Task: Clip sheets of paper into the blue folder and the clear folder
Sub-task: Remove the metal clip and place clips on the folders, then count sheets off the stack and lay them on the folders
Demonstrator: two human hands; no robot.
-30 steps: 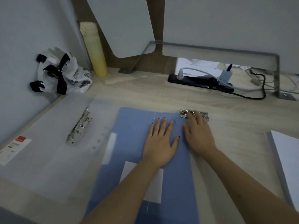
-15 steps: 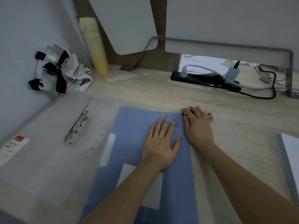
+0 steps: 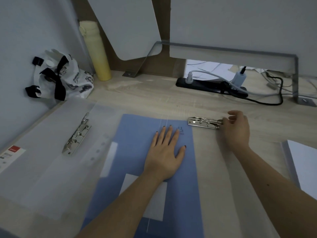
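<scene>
- On the pale wooden desk (image 3: 154,97), which filled the lower view and ran back to grey partition panels, everything else lay or stood.
- The clear folder (image 3: 42,160) lay opened flat at the left. Its frosted sheets reached from the wall edge to the blue folder, and a red-and-white label showed at its left rim.
- The blue folder (image 3: 137,134) lay in the middle, directly before the person. Its left edge was tucked under the clear folder's sheet, and a pale translucent panel spread out from its right side.
- A stack of white paper (image 3: 305,164) sat at the right edge, well apart from both folders.
- A white bag with black straps (image 3: 68,79) slumped against the left wall, near the far corner.
- A yellow bottle (image 3: 97,57) stood upright just beside the bag.
- A black power strip (image 3: 202,84) lay along the back with plugs and cables in it.
- The left hand (image 3: 164,155) lay palm down on the blue folder, fingers straight and slightly spread.
- The right hand (image 3: 236,129) had its fingers curled, their tips closed on the right end of the metal clip (image 3: 204,122).
- That clip lay crosswise on the translucent panel, just right of the blue sheet's far corner.
- A lever clamp (image 3: 77,134) sat on the clear folder, untouched.
</scene>
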